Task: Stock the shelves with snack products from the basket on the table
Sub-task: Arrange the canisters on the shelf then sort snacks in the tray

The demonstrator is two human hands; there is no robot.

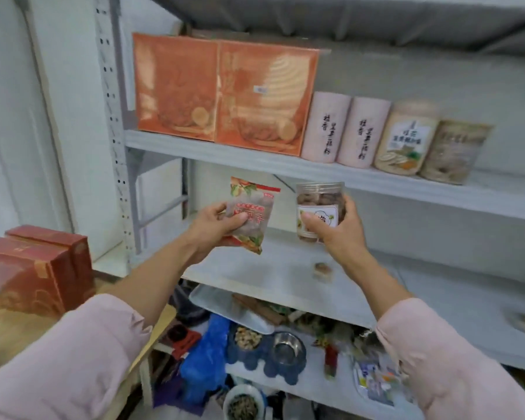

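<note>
Head view: left fingers (238, 218) pinch snack packet (253, 200), right fingers (351, 205) wrap jar (319, 195)

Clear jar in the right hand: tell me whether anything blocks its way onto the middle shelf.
Nothing visible does. The clear jar hangs over bare middle shelf; one small item lies below the right hand.

Roomy shelf (255, 277); 1 small tub (323, 270)

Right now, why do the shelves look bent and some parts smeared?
Head view: the wide lens bows the shelf and post; the far-right tub and the sleeves are blurred; the pouch in the left hand and jar in the right hand are fairly sharp; light is soft, without harsh glare.
</note>
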